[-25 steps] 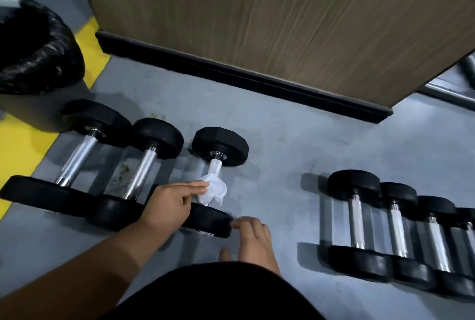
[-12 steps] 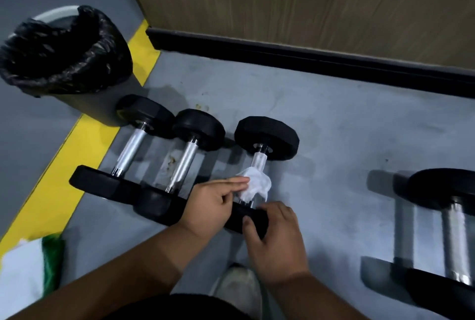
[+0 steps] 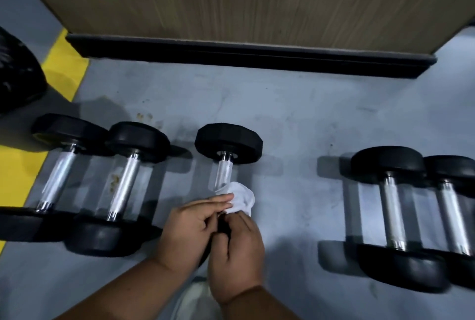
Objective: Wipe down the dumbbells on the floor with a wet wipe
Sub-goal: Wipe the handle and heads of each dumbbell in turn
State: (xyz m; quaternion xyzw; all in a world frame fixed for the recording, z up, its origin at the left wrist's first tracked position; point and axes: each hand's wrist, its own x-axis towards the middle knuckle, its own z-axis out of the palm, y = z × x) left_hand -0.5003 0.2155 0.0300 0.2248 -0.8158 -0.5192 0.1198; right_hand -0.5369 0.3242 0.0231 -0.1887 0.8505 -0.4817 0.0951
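Note:
A black-headed dumbbell (image 3: 228,143) with a chrome handle lies in the middle of the grey floor. A crumpled white wet wipe (image 3: 241,197) sits on the near part of its handle. My left hand (image 3: 191,227) holds the wipe against the handle with its fingertips. My right hand (image 3: 237,250) grips the dumbbell's near head, which both hands mostly hide. Two more dumbbells (image 3: 126,186) lie side by side to the left. A further pair of dumbbells (image 3: 390,214) lies to the right.
A wood-panelled wall with a black skirting board (image 3: 252,56) runs along the back. A bin with a black bag (image 3: 18,75) stands at the far left beside a yellow floor stripe (image 3: 64,72). My pale shoe (image 3: 192,299) shows below my hands.
My right hand has closed further over the dumbbell's near head, beside my left hand. The view has swung right, so the bin slid to the edge and the right dumbbells came into view.

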